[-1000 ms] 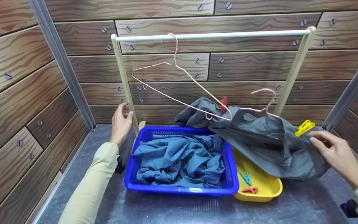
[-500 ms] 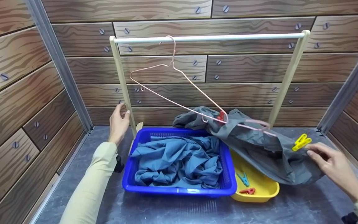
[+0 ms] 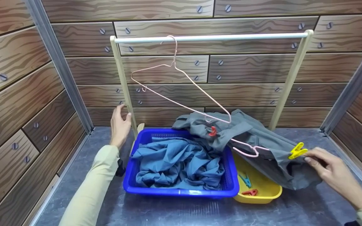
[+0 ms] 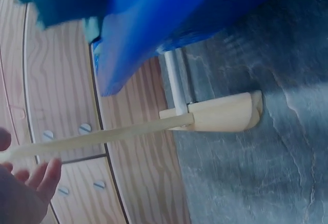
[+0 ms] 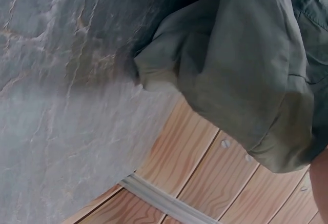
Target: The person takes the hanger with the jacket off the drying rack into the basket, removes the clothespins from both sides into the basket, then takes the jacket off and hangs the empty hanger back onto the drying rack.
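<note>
My right hand (image 3: 331, 171) pinches the corner of a dark grey garment (image 3: 247, 125) beside a yellow clothespin (image 3: 298, 151) clipped to it. A pink wire hanger (image 3: 253, 150) sits in this garment with its hook lying low over a yellow tub (image 3: 262, 199). A red clothespin (image 3: 212, 131) grips the garment's left part. My left hand (image 3: 120, 124) is at the left post (image 3: 125, 88) of a clothes rack. In the left wrist view, the post (image 4: 118, 134) passes between its thumb and loosely extended fingers (image 4: 50, 178). The right wrist view shows the garment (image 5: 246, 70) hanging in folds.
A bare pink hanger (image 3: 196, 84) hangs from the rack's white rail (image 3: 212, 38). In front stands a blue basket (image 3: 181, 192) with crumpled blue cloth (image 3: 181, 163). A teal clothespin (image 3: 245, 181) and another red clothespin (image 3: 250, 192) lie in the tub. Wood-patterned walls enclose the table.
The grey garment's hanger has swung down and left, its hook dropping from upright to low. The red clothespin moved left and down with the cloth. My right hand lowered slightly; the left stayed.
</note>
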The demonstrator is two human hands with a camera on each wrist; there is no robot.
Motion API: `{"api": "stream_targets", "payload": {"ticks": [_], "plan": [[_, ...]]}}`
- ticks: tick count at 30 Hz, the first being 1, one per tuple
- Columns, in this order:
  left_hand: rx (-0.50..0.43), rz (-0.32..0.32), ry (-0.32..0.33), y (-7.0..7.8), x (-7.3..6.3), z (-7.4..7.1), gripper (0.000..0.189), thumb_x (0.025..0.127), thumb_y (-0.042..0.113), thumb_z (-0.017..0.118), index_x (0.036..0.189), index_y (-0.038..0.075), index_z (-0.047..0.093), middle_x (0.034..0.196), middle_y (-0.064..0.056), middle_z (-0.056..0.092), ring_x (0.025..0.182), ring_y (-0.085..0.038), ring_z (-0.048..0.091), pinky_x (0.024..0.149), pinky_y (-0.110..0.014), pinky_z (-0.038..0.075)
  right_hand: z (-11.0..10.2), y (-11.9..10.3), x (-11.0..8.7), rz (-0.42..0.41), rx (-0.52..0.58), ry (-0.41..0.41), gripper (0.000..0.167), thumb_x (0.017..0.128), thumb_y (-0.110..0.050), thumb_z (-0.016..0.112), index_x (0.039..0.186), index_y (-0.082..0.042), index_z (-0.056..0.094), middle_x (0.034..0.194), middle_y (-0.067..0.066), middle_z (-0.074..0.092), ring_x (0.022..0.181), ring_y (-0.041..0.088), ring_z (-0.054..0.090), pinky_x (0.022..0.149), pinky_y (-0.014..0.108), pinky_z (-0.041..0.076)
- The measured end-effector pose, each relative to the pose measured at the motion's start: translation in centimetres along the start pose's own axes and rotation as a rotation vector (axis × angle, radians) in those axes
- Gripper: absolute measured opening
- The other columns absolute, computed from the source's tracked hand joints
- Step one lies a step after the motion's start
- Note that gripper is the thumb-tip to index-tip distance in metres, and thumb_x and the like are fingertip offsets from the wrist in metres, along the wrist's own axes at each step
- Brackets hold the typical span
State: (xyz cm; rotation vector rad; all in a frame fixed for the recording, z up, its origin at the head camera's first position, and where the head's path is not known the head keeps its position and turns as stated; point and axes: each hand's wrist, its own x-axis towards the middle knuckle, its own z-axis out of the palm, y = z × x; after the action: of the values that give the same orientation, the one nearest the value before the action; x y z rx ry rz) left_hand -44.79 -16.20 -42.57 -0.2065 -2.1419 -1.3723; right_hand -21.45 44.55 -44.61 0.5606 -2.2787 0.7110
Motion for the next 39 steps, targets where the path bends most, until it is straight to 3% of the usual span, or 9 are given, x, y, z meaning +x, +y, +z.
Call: {"api": "stream_targets", "payload": {"ticks": [5, 9, 13, 19, 22, 25, 28, 32, 39], "plan": [[0.039, 0.175, 0.09, 0.3, -0.6, 0.7, 0.035, 0.09, -0.004, 0.061, 0.125, -0.004, 0.058, 0.132, -0.019, 0.05, 0.12, -0.032, 0.049, 0.103, -0.039, 0.037, 0.2, -1.7, 0.9, -0.02, 0.018, 0.011, 0.036, 0.077, 0.026, 0.065, 0.096, -0.004, 0.07, 0.09, 0.004, 0.064, 0.081, 0.005, 0.053, 0.077, 0.009, 0.038], [0.034, 0.287, 0.035, 1.6, -1.6, 1.4, 0.03, 0.09, -0.001, 0.063, 0.12, -0.003, 0.061, 0.131, -0.019, 0.051, 0.127, -0.028, 0.045, 0.109, -0.036, 0.031, 0.5, -2.7, 1.5, 0.003, 0.021, 0.01, 0.033, 0.079, 0.024, 0.064, 0.096, -0.003, 0.07, 0.09, 0.006, 0.065, 0.083, 0.006, 0.054, 0.077, 0.009, 0.038], [0.012, 0.402, -0.094, 3.9, -2.8, 2.1, 0.026, 0.092, 0.003, 0.064, 0.118, 0.001, 0.064, 0.127, -0.016, 0.056, 0.123, -0.026, 0.049, 0.107, -0.038, 0.034, 0.7, -2.6, 1.7, 0.028, 0.021, 0.012, 0.033, 0.081, 0.02, 0.065, 0.099, -0.006, 0.071, 0.092, 0.003, 0.065, 0.083, 0.004, 0.054, 0.077, 0.009, 0.038], [0.014, 0.571, -0.395, 7.5, -4.8, 3.2, 0.029, 0.095, 0.009, 0.064, 0.123, 0.004, 0.065, 0.126, -0.01, 0.06, 0.122, -0.021, 0.052, 0.105, -0.036, 0.038, 0.9, -2.5, 2.4, 0.058, 0.044, 0.024, 0.029, 0.085, 0.014, 0.065, 0.103, -0.008, 0.072, 0.094, 0.0, 0.065, 0.086, 0.003, 0.055, 0.08, 0.009, 0.038], [0.026, 0.604, -0.533, 8.6, -5.8, 3.8, 0.032, 0.097, 0.013, 0.063, 0.128, 0.006, 0.063, 0.13, -0.007, 0.06, 0.125, -0.018, 0.051, 0.106, -0.033, 0.038, 1.1, -3.0, 2.9, 0.064, 0.056, 0.023, 0.026, 0.087, 0.012, 0.064, 0.103, -0.007, 0.071, 0.095, 0.0, 0.064, 0.086, 0.003, 0.055, 0.079, 0.009, 0.038], [0.032, 0.621, -0.611, 9.0, -6.5, 4.3, 0.033, 0.098, 0.014, 0.061, 0.131, 0.006, 0.061, 0.13, -0.005, 0.06, 0.125, -0.015, 0.051, 0.105, -0.031, 0.038, 1.4, -3.6, 3.5, 0.054, 0.071, 0.024, 0.025, 0.088, 0.012, 0.064, 0.102, -0.007, 0.071, 0.094, 0.0, 0.064, 0.084, 0.004, 0.055, 0.076, 0.01, 0.039], [0.064, 0.637, -0.614, 9.1, -6.9, 4.5, 0.033, 0.099, 0.016, 0.06, 0.131, 0.007, 0.062, 0.127, -0.002, 0.062, 0.121, -0.013, 0.054, 0.102, -0.032, 0.041, 1.6, -4.2, 4.1, 0.051, 0.105, 0.04, 0.026, 0.087, 0.015, 0.063, 0.102, -0.005, 0.071, 0.093, 0.002, 0.065, 0.083, 0.005, 0.055, 0.076, 0.011, 0.039], [0.115, 0.658, -0.565, 8.9, -7.0, 4.2, 0.031, 0.1, 0.016, 0.058, 0.129, 0.007, 0.063, 0.119, 0.0, 0.066, 0.111, -0.013, 0.057, 0.095, -0.035, 0.044, 1.8, -5.0, 4.7, 0.037, 0.128, 0.07, 0.026, 0.087, 0.017, 0.061, 0.102, -0.002, 0.07, 0.094, 0.005, 0.064, 0.085, 0.005, 0.055, 0.078, 0.012, 0.039], [0.153, 0.616, -0.478, 8.2, -6.9, 3.0, 0.021, 0.1, 0.014, 0.057, 0.116, 0.007, 0.069, 0.107, -0.003, 0.069, 0.098, -0.016, 0.062, 0.085, -0.037, 0.048, 2.3, -6.6, 6.0, 0.022, 0.109, 0.084, 0.022, 0.089, 0.013, 0.061, 0.102, -0.003, 0.069, 0.096, 0.003, 0.064, 0.087, 0.006, 0.054, 0.079, 0.012, 0.038]]}}
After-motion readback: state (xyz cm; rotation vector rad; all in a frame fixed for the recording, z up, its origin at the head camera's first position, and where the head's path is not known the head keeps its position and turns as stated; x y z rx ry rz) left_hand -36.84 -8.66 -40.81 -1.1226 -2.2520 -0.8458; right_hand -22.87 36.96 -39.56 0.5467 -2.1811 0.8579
